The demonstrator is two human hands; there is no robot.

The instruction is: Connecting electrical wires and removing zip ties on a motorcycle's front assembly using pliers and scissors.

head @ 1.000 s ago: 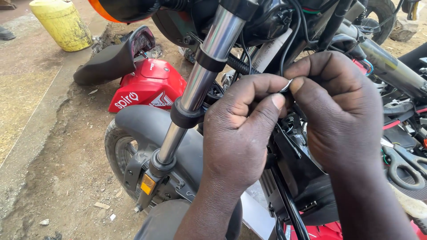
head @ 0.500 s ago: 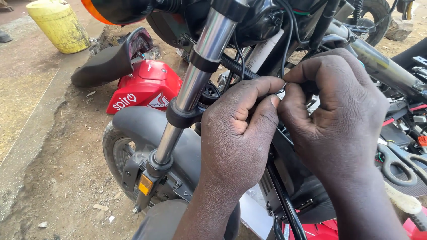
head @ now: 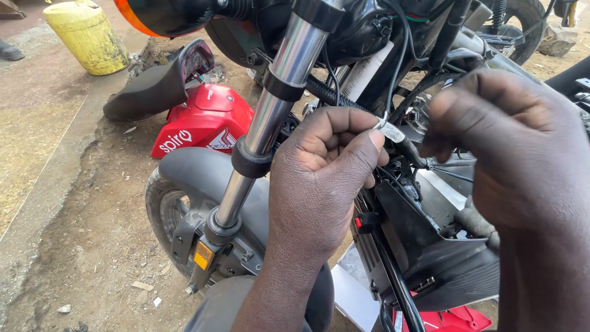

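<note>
yellow jerrycan [head: 89,35] | red body panel [head: 206,126] | black seat [head: 153,86]

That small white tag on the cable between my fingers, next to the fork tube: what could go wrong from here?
The left hand pinches the white tag by its edge only, so it might slip or tear. The right hand covers the black cable beyond it, so a tug could strain a connector you cannot see. Loose wires hang close by the fork tube and could snag a finger.

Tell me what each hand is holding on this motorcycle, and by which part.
The left hand pinches a thin black wire at its white tag, between thumb and forefinger. Whether the right hand grips anything cannot be told; its fingertips are hidden.
</note>
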